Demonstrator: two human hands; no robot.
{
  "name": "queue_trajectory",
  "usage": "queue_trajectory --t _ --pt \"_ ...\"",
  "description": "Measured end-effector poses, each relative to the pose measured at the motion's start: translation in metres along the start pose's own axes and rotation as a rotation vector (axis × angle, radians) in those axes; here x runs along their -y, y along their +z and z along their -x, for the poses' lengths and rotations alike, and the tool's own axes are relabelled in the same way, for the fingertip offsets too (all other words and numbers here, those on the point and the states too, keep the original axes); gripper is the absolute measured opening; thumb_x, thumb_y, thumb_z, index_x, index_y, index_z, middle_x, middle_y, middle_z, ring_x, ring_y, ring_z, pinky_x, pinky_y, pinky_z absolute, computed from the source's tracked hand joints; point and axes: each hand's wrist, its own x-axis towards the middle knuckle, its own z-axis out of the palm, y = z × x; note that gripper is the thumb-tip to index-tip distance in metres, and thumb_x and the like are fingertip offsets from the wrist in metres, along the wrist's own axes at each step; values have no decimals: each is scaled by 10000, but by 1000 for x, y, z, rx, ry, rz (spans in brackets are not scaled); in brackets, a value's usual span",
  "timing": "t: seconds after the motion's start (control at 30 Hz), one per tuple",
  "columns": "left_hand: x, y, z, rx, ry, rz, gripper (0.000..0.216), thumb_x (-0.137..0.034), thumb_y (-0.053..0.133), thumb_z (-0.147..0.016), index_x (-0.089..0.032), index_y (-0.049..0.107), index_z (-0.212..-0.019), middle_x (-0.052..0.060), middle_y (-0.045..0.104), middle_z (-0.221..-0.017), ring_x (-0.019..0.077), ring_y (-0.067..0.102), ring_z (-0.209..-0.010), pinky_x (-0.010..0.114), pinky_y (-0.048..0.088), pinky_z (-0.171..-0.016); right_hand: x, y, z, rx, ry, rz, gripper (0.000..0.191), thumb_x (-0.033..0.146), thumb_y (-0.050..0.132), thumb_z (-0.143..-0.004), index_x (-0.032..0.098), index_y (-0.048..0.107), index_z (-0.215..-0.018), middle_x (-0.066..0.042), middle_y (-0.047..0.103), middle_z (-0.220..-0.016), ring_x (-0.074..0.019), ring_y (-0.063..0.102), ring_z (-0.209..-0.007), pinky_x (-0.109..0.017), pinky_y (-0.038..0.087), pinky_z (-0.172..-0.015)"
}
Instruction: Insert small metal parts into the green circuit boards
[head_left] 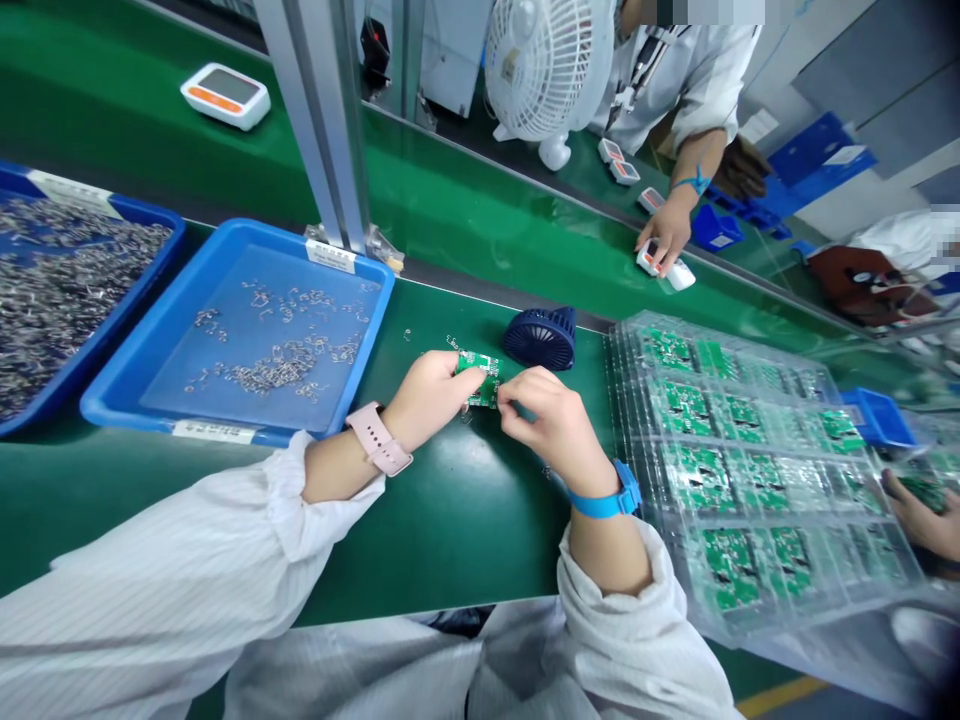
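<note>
A small green circuit board [486, 391] is held above the green table, gripped at its left side by my left hand [431, 393], the thumb lying across its top. My right hand [549, 415] is at the board's right edge, thumb and forefinger pinched together. Whatever sits between those fingertips is too small to make out. Several small bent metal pieces lie on the table around the board. To the left, a blue tray [120, 395] holds a scattered heap of similar metal pieces [281, 370].
A dark blue fan [541, 338] stands just beyond my hands. Stacked clear trays [652, 490] of circuit boards are at the right. Another blue tray [161, 265] of metal parts lies far left. Behind a metal post [319, 120], a co-worker's hand [667, 232] touches a white device [679, 275].
</note>
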Motion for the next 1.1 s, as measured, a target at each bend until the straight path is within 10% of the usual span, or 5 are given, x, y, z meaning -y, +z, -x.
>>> queue_trajectory --t 0.5,0.73,1.1 --pt "6 3 4 -68 39 28 276 -312 530 -815 -181 526 -572 -34 504 -477 112 464 -464 237 334 -467 0 -5 2 -70 15 78 123 132 523 -893 228 592 -862 -40 636 -828 -198 563 -816 -372 474 -799" --pt "8 10 7 -99 100 -39 316 -348 547 -818 -184 492 -554 -29 482 -497 115 439 -503 240 326 -489 16 15 0 -305 -11 52 112 184 556 -881 269 623 -906 -40 636 -852 -220 583 -849 -424 452 -811" --pt "19 12 8 -136 132 18 383 -436 557 -846 -188 458 -572 -38 373 -504 98 335 -499 240 267 -454 32 23 -4 -144 -263 291 115 258 593 -872 301 652 -962 -46 636 -964 -254 539 -970 -442 425 -837"
